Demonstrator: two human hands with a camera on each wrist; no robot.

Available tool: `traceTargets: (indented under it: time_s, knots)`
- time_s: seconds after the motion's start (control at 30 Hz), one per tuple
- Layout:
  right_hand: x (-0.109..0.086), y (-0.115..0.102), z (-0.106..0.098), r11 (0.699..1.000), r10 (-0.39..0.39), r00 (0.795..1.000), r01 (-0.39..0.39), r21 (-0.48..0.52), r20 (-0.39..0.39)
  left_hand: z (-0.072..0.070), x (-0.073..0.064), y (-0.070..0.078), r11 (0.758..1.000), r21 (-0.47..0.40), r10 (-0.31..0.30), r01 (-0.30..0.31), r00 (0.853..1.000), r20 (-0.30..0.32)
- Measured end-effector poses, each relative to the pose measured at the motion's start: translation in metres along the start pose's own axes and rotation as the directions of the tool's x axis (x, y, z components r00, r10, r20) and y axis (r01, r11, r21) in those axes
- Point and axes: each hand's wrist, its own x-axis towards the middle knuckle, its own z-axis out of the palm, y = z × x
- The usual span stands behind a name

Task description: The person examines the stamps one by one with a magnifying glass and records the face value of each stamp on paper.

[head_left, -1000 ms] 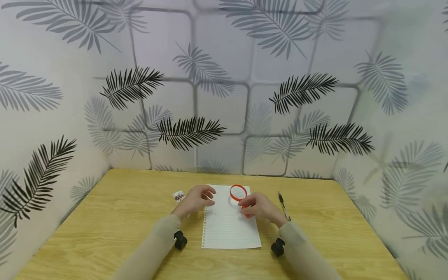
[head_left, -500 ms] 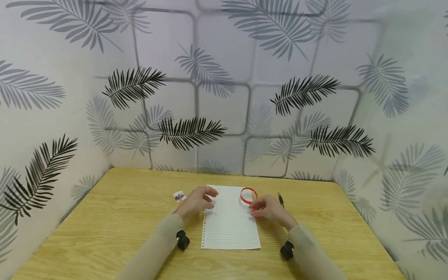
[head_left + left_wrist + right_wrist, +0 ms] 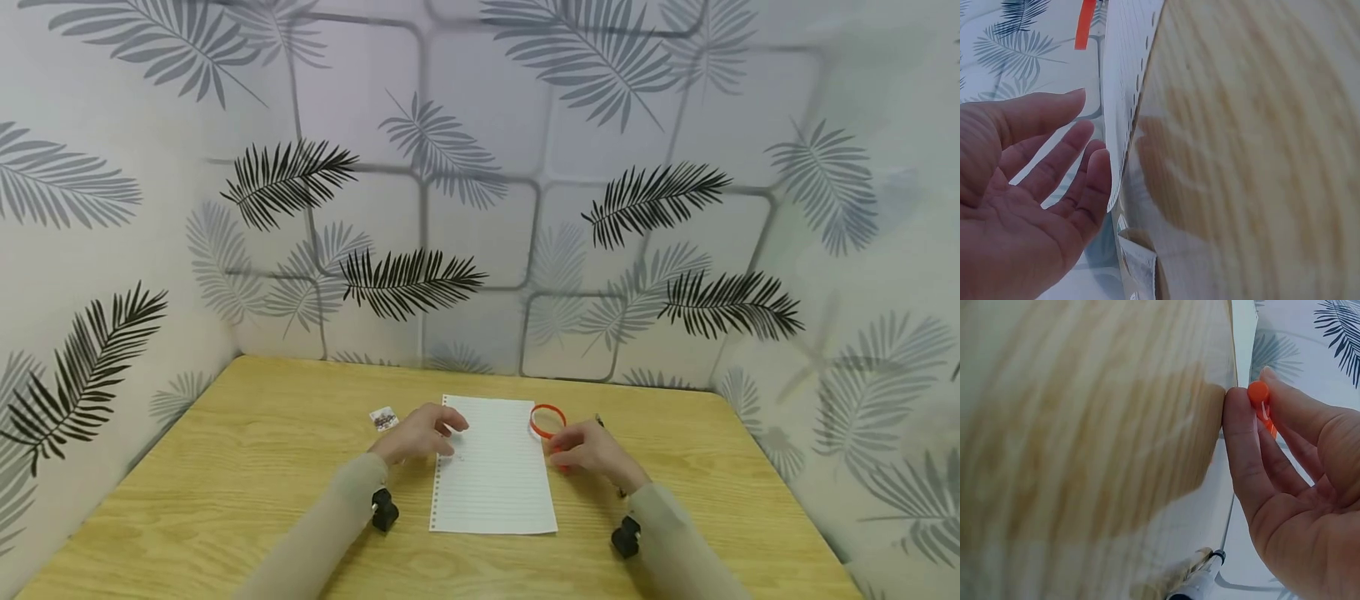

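Observation:
My right hand [image 3: 596, 454] pinches the handle of a red-rimmed magnifying glass [image 3: 533, 425] between thumb and fingers. In the right wrist view, the rounded orange handle end [image 3: 1259, 392] shows between the fingertips. The lens stands just past the right edge of a lined sheet of paper [image 3: 491, 483], near its upper corner. My left hand [image 3: 420, 432] hovers at the paper's punched left edge, its fingers loosely bent and holding nothing. The left wrist view shows its palm [image 3: 1035, 231] bare.
A small printed card [image 3: 384, 418] lies left of the paper. A pen [image 3: 1200, 578] lies by my right hand, mostly hidden in the head view. A small pale flat piece [image 3: 1138, 265] lies near my left hand. Behind the wooden table [image 3: 262, 467] hangs a leaf-patterned sheet [image 3: 480, 233].
My right hand has carried the magnifying glass rightward, from over the paper to past its right edge, and now covers most of the pen. The left hand has barely moved.

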Motion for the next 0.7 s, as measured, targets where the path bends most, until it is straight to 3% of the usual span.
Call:
traceTargets:
  time_s: [0.23,0.47,0.7]
  knots:
    - [-0.004,0.003,-0.005,0.996,-0.010,0.999,0.006,-0.087,-0.038,0.001,0.000,-0.002,1.000,0.011,-0.006,0.005,1.000,0.026]
    - [-0.008,0.008,-0.009,0.995,0.093,0.995,-0.094,-0.025,-0.048,0.001,-0.002,-0.002,0.998,0.049,-0.048,0.045,0.997,0.058]
    - [-0.008,0.004,-0.012,0.994,0.110,0.994,-0.110,-0.014,-0.028,-0.001,-0.004,0.002,0.994,0.093,-0.066,0.054,0.990,0.125]
